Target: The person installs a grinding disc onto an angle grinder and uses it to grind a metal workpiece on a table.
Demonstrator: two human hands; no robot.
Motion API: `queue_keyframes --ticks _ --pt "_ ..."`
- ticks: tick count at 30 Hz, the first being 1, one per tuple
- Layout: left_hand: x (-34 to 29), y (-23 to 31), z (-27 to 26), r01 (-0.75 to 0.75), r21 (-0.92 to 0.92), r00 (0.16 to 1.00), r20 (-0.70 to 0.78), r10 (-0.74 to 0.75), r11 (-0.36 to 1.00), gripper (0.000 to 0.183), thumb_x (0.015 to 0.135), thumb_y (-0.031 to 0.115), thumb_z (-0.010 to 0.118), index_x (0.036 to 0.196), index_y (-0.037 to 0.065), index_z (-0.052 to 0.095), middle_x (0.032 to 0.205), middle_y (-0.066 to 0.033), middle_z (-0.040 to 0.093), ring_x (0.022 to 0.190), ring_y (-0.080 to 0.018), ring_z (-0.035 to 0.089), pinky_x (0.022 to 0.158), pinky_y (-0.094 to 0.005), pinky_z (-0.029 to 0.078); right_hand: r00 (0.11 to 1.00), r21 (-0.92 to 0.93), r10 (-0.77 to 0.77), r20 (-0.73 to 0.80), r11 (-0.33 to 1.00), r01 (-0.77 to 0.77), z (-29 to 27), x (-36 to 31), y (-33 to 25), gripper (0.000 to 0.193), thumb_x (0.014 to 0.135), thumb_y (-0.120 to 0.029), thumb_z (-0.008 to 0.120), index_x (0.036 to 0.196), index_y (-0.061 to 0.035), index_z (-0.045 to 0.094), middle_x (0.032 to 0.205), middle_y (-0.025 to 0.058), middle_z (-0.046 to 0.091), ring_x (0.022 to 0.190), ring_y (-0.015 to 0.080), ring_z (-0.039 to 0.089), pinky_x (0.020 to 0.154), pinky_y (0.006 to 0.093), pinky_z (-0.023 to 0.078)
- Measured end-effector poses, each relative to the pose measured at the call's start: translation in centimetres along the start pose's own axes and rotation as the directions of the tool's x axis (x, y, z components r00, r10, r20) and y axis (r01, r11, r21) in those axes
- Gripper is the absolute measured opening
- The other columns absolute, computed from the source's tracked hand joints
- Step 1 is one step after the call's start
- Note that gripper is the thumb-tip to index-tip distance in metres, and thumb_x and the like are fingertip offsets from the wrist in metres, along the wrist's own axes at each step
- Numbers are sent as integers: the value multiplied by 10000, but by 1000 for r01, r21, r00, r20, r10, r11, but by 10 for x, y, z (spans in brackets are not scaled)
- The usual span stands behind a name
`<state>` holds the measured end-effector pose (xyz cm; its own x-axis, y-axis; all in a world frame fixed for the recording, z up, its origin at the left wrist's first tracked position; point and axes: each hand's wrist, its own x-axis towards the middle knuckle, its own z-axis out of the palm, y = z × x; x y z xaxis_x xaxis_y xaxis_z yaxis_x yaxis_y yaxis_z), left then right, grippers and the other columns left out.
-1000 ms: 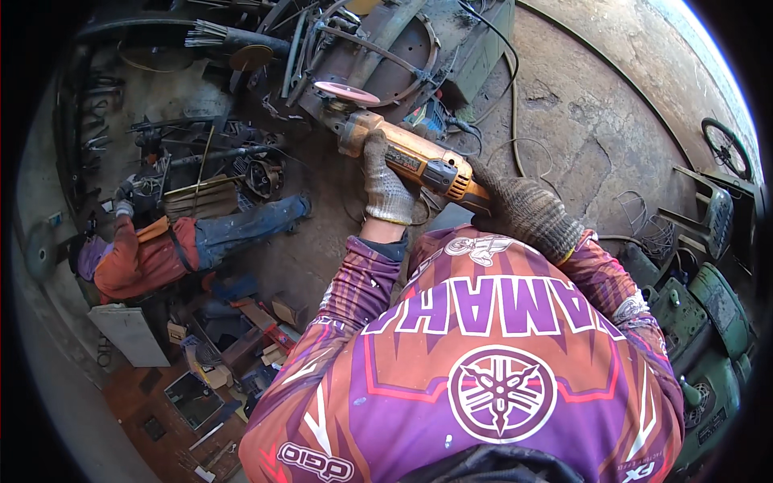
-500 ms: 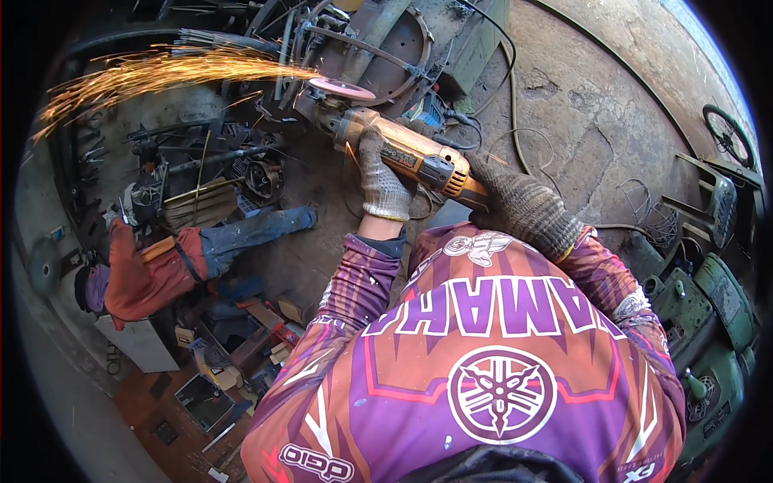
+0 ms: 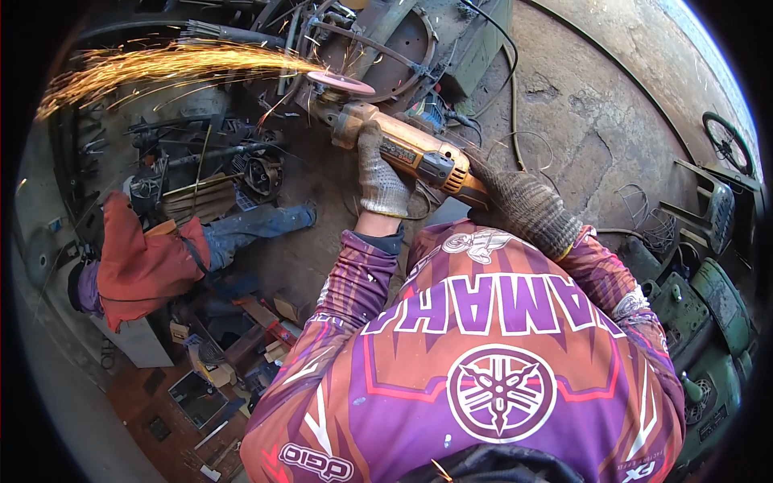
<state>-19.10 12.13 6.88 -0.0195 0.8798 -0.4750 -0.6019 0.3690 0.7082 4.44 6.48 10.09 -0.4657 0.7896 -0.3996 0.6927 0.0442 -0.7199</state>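
Note:
Both my hands wear knitted work gloves and grip a yellow angle grinder (image 3: 415,154). Toward its head, my left hand (image 3: 380,173) wraps round the body, fingers partly hidden beneath. The rear handle sits in my right hand (image 3: 527,205). A pinkish grinding disc (image 3: 341,83) on the grinder's head meets a round metal frame (image 3: 419,56) with curved bars. From the contact a long stream of orange sparks (image 3: 185,68) flies left. The exact touching point is hidden by the disc.
At left a person in an orange top (image 3: 149,270) leans by a grey cabinet (image 3: 137,342). Scrap metal (image 3: 258,173) lies beyond them. A blue power tool (image 3: 431,113) and a hose (image 3: 514,105) are near the metal frame. Green machine parts (image 3: 708,298) stand at right.
The grinder's head has shifted slightly up and left, sparks still streaming left. At left the other person has turned and raised an arm.

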Motion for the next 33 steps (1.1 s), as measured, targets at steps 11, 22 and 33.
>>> queue_keyframes --ticks 11,22,33 --pt "2 -7 -12 2 -3 999 -45 -2 1000 767 886 621 706 1357 37 550 1289 -152 629 1200 -335 619 1075 -505 505 994 83 83 70 993 -88 3 6 1 836 795 -300 801 1540 -233 429 1064 261 715 972 451 713 844 515 577" --pt "10 -8 -11 -7 -24 999 -53 5 1000 735 893 618 697 1350 61 554 1272 -139 624 1204 -330 610 1064 -510 506 992 69 103 67 992 -108 -7 5 -9 899 797 -324 804 1573 -237 360 1060 255 718 975 440 717 837 514 578" --pt "8 -4 -6 7 -9 1000 14 -7 1000 741 888 639 677 1357 80 547 1261 -153 632 1169 -340 623 1043 -511 514 998 11 51 29 999 -52 -1 2 3 896 828 -459 789 1583 -249 355 1029 244 727 930 424 729 809 506 587"
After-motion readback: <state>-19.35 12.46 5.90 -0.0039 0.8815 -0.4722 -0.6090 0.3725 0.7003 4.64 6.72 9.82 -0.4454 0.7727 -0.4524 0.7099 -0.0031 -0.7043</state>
